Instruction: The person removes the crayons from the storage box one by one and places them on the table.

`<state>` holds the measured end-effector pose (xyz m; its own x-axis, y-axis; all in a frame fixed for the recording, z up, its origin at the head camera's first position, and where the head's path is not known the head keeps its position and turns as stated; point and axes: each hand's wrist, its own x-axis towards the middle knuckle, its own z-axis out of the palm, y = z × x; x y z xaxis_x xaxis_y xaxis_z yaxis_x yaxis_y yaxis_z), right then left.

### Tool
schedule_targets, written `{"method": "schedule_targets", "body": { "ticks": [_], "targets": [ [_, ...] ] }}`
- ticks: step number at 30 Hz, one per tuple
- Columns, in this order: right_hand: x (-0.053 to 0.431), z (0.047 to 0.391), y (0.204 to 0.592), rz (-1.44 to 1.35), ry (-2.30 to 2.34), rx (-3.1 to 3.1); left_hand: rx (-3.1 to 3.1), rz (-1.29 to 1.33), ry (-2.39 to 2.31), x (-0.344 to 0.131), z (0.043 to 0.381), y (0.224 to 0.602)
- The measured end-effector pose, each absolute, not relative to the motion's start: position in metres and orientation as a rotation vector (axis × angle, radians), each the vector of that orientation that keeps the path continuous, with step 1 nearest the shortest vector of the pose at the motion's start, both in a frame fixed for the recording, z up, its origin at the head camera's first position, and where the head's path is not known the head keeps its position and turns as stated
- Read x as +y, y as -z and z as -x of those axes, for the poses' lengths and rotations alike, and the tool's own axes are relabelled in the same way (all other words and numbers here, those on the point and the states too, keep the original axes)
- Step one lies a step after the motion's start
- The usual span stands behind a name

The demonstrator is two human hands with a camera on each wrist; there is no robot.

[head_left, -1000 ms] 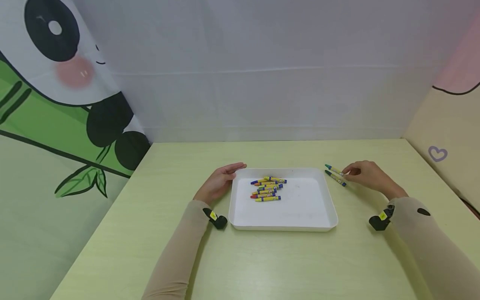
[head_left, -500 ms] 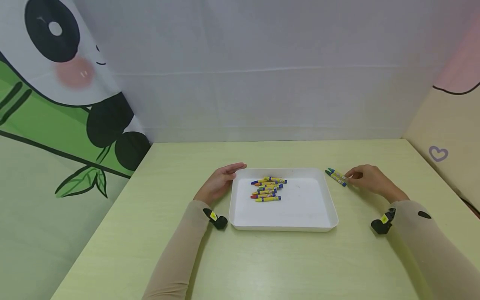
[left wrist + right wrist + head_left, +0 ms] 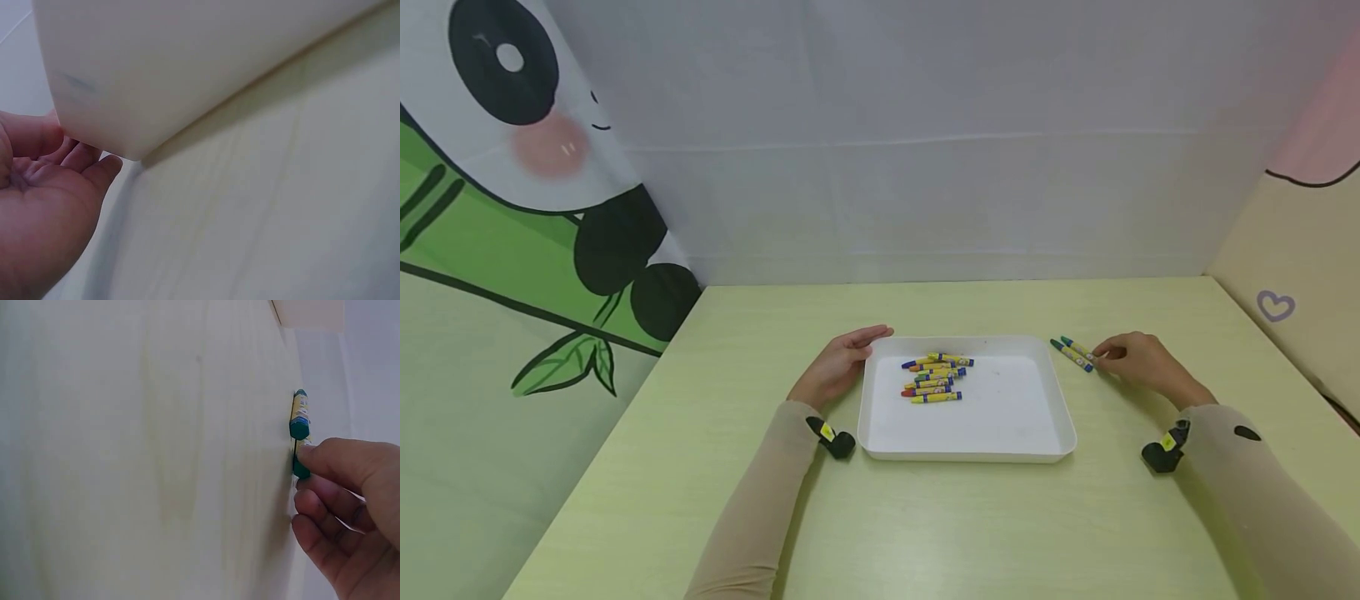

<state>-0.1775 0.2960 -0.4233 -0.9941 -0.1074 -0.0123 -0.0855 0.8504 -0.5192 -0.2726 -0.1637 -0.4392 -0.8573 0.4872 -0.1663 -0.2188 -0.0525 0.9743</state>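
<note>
In the head view my left hand [image 3: 837, 364] holds the left back corner of a white tray [image 3: 1015, 421]. The left wrist view shows the thumb and curled fingers [image 3: 111, 167] at the edge of the tray wall. To the right of the tray, my right hand [image 3: 1138, 360] pinches the blue end of a yellow-wrapped green crayon [image 3: 1075, 346] between thumb and fingers. A second green crayon [image 3: 1071, 354] lies alongside it, nearer the tray. From the right wrist, the thumb covers part of the pinched crayon [image 3: 300, 467]; the other crayon [image 3: 300, 415] shows just beyond.
Several yellow-wrapped crayons [image 3: 936, 398] lie in a loose column on the tray's left half, some overlapping. The pale wooden table [image 3: 947, 533] runs back to a grey cloth wall [image 3: 925, 208]. Printed cartoon panels stand at left and right.
My right hand has drawn the farther green crayon slightly right and toward me, so it now sits close alongside the other one. The left hand and the tray have stayed put.
</note>
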Motion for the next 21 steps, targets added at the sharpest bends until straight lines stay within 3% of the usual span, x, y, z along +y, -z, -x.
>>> {"method": "schedule_targets", "body": {
  "ticks": [21],
  "targets": [
    [0.290, 0.169, 0.408, 0.151, 0.816, 2.975, 1.711, -0.313, -1.987, -0.166, 0.269, 0.435]
  ]
}}
